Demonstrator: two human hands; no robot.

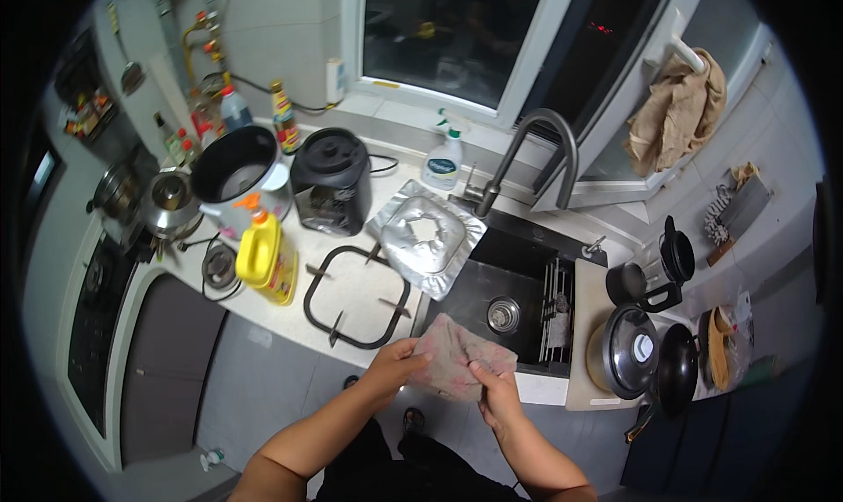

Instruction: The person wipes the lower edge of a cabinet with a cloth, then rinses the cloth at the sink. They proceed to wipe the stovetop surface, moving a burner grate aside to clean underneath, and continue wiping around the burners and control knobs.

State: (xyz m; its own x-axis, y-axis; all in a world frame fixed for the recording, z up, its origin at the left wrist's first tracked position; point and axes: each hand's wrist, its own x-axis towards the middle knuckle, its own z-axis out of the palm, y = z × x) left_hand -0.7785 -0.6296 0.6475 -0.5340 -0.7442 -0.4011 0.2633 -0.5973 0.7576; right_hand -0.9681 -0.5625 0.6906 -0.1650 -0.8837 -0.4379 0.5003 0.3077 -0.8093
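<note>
While my left fingers (423, 358) and right fingers (479, 373) pinch the spread cloth (453, 351) by its sides at the near edge of the sink (466, 305), I judge it light, limp and hardly fragile, best gripped near opposite edges.

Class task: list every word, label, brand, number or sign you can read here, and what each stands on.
White spray bottle: large label lettering, wording not copied here.
Yellow jug with orange top: label print too small and blurred to read.
Tall yellow-and-red bottle: label too small to read.
Grey-pink cloth: no lettering visible.
</note>
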